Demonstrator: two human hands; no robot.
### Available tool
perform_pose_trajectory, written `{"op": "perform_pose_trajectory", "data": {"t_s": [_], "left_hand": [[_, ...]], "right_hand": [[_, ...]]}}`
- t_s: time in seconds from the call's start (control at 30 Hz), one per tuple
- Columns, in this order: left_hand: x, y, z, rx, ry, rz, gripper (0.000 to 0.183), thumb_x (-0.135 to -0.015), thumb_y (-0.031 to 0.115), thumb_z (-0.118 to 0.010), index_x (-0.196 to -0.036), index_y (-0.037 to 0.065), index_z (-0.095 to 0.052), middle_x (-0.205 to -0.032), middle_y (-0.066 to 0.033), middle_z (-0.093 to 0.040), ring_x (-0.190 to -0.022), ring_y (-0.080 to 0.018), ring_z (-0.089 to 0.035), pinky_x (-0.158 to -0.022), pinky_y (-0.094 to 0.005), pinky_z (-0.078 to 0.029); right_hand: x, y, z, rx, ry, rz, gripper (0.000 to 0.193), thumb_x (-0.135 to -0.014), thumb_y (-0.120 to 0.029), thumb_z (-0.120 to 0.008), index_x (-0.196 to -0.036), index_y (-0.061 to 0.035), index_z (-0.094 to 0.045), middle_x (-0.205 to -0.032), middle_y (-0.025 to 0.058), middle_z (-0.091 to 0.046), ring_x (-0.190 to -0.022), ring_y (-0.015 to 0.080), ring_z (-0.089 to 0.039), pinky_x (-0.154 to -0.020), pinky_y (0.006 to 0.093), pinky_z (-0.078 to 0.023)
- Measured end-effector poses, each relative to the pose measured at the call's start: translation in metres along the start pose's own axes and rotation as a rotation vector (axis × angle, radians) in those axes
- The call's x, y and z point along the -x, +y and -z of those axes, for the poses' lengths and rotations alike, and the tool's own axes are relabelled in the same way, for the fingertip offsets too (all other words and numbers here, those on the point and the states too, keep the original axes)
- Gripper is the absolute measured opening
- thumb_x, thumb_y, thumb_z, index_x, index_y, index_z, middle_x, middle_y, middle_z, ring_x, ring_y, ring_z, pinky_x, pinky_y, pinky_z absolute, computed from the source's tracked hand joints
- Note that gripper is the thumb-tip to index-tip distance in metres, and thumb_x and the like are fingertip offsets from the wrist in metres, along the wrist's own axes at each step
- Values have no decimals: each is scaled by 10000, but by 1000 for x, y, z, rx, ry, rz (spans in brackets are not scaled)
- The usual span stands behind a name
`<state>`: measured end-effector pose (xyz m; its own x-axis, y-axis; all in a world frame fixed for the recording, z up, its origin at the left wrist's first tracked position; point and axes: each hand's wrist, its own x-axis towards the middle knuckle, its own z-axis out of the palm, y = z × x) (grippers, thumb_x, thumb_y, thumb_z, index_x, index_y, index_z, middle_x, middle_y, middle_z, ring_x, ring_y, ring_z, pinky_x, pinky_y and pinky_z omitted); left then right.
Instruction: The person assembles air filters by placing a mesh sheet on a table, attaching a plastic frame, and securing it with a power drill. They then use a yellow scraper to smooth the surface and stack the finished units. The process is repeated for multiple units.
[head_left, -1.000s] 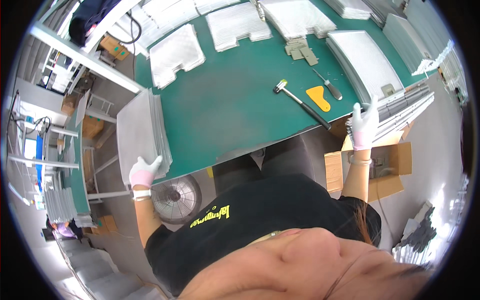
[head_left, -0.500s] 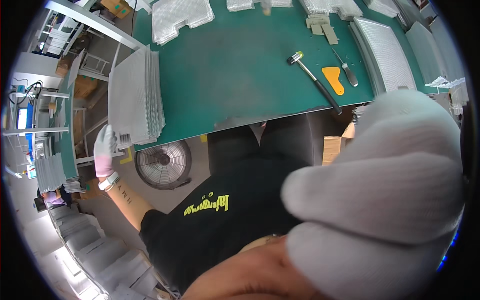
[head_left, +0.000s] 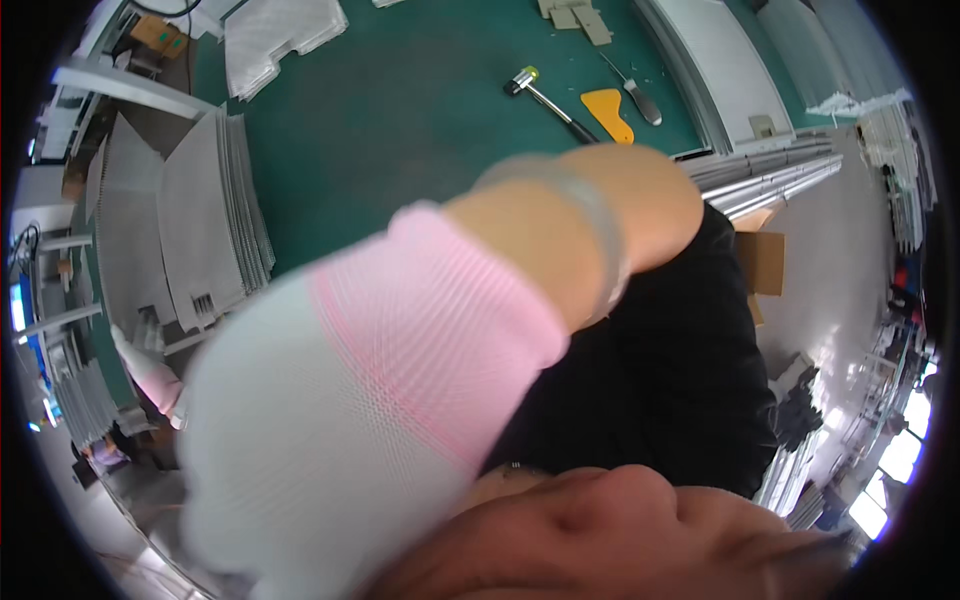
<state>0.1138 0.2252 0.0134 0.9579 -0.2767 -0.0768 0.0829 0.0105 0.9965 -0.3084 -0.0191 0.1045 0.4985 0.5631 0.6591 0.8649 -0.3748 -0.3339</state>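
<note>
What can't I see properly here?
Head view:
Right hand: fingers blurred, being so close up.
Left hand: too small to tell whether it grips the grey panel.
Hammer: handle end hidden behind the right forearm.
White sheets: cut off by the upper edge.

The green table bears one hammer, one yellow scraper and one screwdriver, far right, and one stack of notched panels, far left; two gloved hands appear near.
</note>
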Motion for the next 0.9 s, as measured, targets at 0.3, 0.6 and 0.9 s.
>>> {"op": "perform_pose_trajectory", "data": {"t_s": [0.3, 0.6, 0.9], "left_hand": [[156, 10, -92, -536, -299, -821, 640, -945, 298, -628, -1449, -54, -452, -1499, -195, -462, -1368, -333, -468, -1174, -447, -348], [249, -111, -258, -1264, -1196, -561, 778, -860, 657, -596, -1319, 29, -571, -968, -189, -667, -899, -349, -675, -824, -460, -526], [-37, -135, -429, -1516, -566, -729, 487, -896, 429, -536, -1173, 41, -636, -1104, -190, -693, -1020, -329, -691, -893, -464, -537]], "right_hand": [[112, 36, -50, 253, 411, -340, 191, -694, 10, -620, -840, -112, -637, -959, 45, -677, -813, 281, -639, -673, 401, -486], [240, 112, -62, 822, 145, -1421, 513, -854, -348, -660, -1324, -150, -609, -1415, 148, -546, -1366, 392, -437, -1143, 570, -290], [281, 157, -27, 413, -120, -1178, 520, -748, -128, -661, -1267, -121, -632, -1489, 141, -478, -1452, 397, -333, -1190, 606, -206]]}}
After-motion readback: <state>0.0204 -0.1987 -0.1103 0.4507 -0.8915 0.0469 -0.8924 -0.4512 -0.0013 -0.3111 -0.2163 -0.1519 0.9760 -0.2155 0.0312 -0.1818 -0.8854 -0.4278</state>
